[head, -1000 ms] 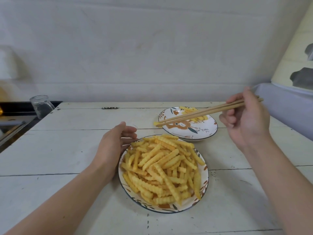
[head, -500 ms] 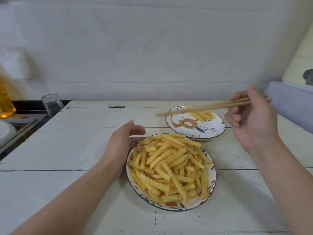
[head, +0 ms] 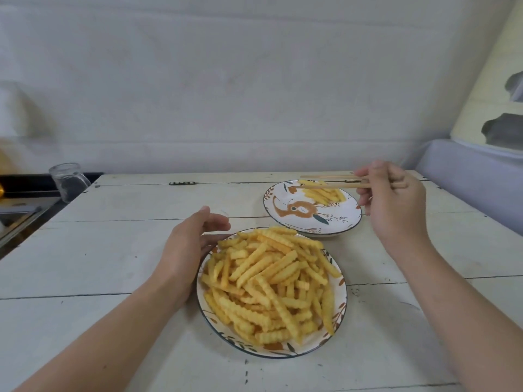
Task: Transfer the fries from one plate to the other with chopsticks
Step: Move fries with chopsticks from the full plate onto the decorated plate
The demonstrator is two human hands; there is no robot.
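**Inspector A:** Starting with the fries [head: 271, 281]: we record a heaped pile of crinkle-cut pieces on the near plate [head: 341, 299], which sits at table centre. A small batch of fries [head: 325, 193] lies on the far plate [head: 334, 219], at about one o'clock from the near plate, gathered toward that plate's back rim.

**Inspector B:** We confirm. The chopsticks [head: 325, 184] are held roughly level over the far plate, tips pointing toward nine o'clock and spread apart above the small batch. We cannot tell whether a tip touches a fry.

**Inspector A:** The right hand [head: 393, 199] has its fingers curled around the chopsticks' thick ends, at three o'clock of the far plate.

**Inspector B:** The left hand [head: 186, 250] rests at nine o'clock of the near plate, fingers relaxed and slightly spread, against or just beside the rim; it grips nothing that we can see.

**Inspector A:** Outward: both plates stand on a white plank table [head: 113, 250]. A clear glass jar [head: 69, 181] stands at the table's far left corner, about ten o'clock.
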